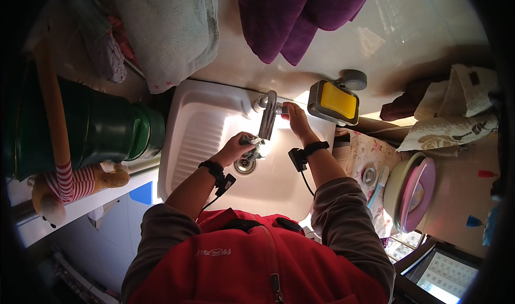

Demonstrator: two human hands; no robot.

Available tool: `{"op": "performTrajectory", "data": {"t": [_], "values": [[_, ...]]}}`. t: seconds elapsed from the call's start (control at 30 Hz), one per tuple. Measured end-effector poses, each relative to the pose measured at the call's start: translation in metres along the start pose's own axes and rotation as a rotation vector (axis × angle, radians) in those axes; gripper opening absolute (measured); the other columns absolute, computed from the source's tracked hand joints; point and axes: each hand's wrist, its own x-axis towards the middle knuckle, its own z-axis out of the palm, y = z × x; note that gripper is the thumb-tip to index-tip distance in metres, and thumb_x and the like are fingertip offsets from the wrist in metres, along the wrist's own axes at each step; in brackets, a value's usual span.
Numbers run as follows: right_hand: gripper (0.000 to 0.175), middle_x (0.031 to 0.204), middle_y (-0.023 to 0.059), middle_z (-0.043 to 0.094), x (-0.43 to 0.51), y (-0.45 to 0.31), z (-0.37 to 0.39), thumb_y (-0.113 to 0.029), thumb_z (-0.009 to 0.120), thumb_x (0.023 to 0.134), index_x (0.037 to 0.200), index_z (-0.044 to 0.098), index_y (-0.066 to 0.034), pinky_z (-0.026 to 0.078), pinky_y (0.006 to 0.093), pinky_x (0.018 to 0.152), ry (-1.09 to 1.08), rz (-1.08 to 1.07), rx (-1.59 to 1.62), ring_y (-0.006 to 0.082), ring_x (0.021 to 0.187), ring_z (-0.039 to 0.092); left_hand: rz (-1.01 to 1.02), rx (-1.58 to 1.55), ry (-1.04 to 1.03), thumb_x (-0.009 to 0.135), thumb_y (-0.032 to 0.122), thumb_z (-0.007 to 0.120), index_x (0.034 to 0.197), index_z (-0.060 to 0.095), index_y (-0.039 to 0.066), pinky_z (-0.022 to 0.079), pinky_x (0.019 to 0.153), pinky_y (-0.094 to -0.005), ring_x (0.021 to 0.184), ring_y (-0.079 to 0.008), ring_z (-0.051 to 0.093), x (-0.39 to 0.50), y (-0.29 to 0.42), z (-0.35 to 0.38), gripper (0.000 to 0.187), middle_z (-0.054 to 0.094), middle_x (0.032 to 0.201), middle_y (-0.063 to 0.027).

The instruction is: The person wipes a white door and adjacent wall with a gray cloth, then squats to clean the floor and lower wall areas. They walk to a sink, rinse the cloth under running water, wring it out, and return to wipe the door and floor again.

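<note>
A grey-green wet cloth (252, 147) is bunched in my left hand (236, 148), just under the spout of the metal faucet (267, 121). Beneath the cloth lies the round drain strainer (245, 165) of the white ceramic sink (277, 187). My right hand (297, 121) is at the faucet's handle (285, 110), with the fingers around its end. Bright glare below the spout hides whether water runs. Both wrists wear black straps with small devices.
A yellow sponge (338, 100) rests in a grey wall holder right of the faucet. Ribbed washboard (197, 143) moulding forms the sink's left side. Purple and pale towels (297, 14) hang above. Green container (100, 123) stands left; stacked basins (418, 195) are at right.
</note>
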Motion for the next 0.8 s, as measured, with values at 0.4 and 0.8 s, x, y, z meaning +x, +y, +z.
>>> {"op": "performTrajectory", "data": {"t": [0.4, 0.8], "values": [[0.034, 0.108, 0.0103, 0.059, 0.002, 0.002, 0.001, -0.024, 0.037, 0.100, 0.117, 0.055, -0.0010, 0.049, 0.0294, 0.081, 0.012, 0.041, -0.023, 0.0193, 0.086, 0.064, -0.021, 0.084, 0.036, 0.085, 0.012, 0.065, 0.116, 0.053, 0.008, 0.056, 0.072, -0.0312, 0.088, -0.0130, 0.061, -0.007, -0.009, -0.008, 0.033, 0.058, 0.100, -0.0034], [0.032, 0.098, 0.0091, 0.062, 0.007, 0.007, 0.003, -0.022, 0.038, 0.099, 0.114, 0.056, -0.0002, 0.050, 0.0277, 0.075, 0.045, -0.024, -0.008, 0.0175, 0.080, 0.063, 0.000, 0.101, 0.032, 0.084, 0.013, 0.066, 0.118, 0.052, 0.006, 0.056, 0.074, -0.0315, 0.090, -0.0145, 0.062, -0.017, -0.016, -0.016, 0.037, 0.059, 0.103, -0.0052]]}}
